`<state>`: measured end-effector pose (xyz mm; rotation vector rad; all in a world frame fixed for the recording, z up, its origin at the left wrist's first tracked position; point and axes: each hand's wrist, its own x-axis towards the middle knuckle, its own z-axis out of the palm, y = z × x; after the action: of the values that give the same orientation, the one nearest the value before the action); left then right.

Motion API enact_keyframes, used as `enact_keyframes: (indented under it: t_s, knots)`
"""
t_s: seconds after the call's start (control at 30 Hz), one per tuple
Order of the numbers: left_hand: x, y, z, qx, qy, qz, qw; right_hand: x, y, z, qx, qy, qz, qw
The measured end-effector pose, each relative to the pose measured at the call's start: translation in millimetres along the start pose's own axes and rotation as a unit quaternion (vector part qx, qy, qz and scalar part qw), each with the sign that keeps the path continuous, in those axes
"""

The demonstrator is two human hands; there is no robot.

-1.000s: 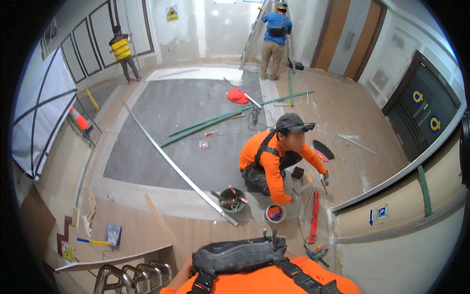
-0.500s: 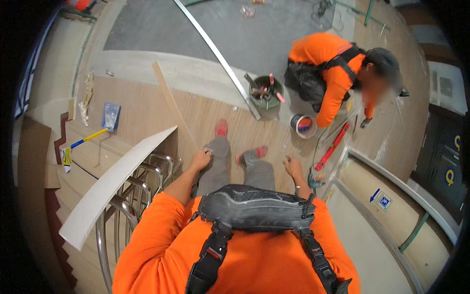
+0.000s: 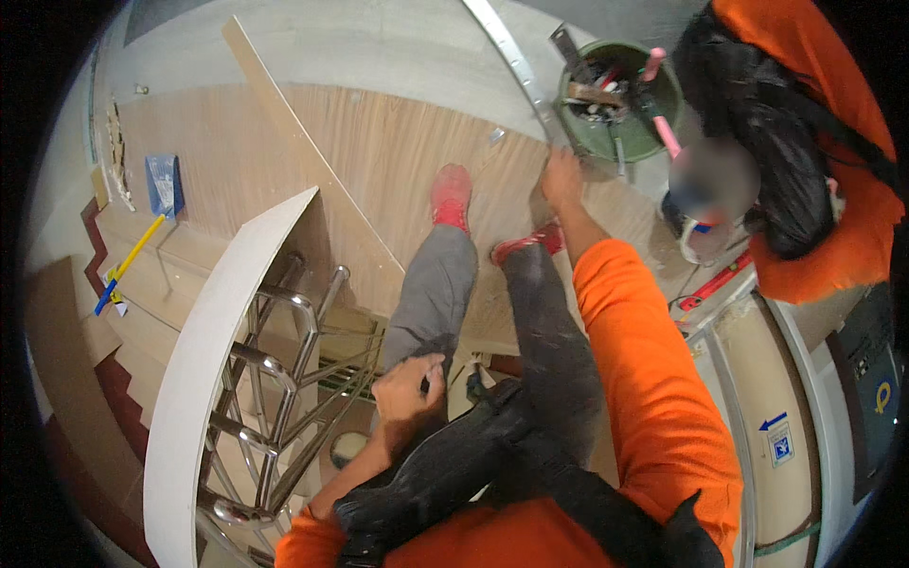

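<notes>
My right hand [image 3: 564, 176] reaches forward, its fingers closed at the near end of a long metal straightedge [image 3: 507, 52]. The straightedge runs away from me beside a green bucket [image 3: 617, 150] full of hand tools. Over my left knee, my left hand [image 3: 409, 390] is curled closed. Something small and dark shows at its fingers; its kind is too unclear to tell. Ahead on the left, a long thin wooden strip [image 3: 305, 142] lies slanting across the wood-look floor, touched by neither hand.
A co-worker in orange [image 3: 833, 85] crouches close on the right, by a small bucket [image 3: 703, 246] and a red level [image 3: 717, 282]. To my left are a white curved panel [image 3: 189, 379], chrome railing tubes [image 3: 282, 355], and a blue-bladed tool with a yellow handle [image 3: 142, 248].
I have bent lower and moved forward. My right hand went from beside my leg to the straightedge's end. My left hand came back towards my knee, away from the wooden strip.
</notes>
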<state>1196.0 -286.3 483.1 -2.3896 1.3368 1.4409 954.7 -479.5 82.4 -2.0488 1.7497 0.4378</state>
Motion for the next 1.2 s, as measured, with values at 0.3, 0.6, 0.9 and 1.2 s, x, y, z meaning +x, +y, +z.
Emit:
enact_keyframes:
  t_s: [0.3,0.6,0.9,1.2]
  knots:
    - [4.9,-8.4,2.6,-0.021,0.000,-0.013,1.000,54.7,-16.9,32.0,0.076,-0.072,0.150,0.983]
    - [-27.2,-1.6,2.7,0.002,0.035,-0.059,0.998,-116.0,-69.2,-174.2,0.266,-0.177,0.099,0.942]
    - [-44.4,33.9,-37.0,-0.114,-0.007,-0.010,0.993,-252.7,-47.7,-429.5,0.239,-0.122,-0.008,0.963]
    - [59.5,125.0,-144.6,-0.537,-0.133,-0.022,0.833,-383.1,-15.3,-547.6,0.143,-0.088,0.074,0.983]
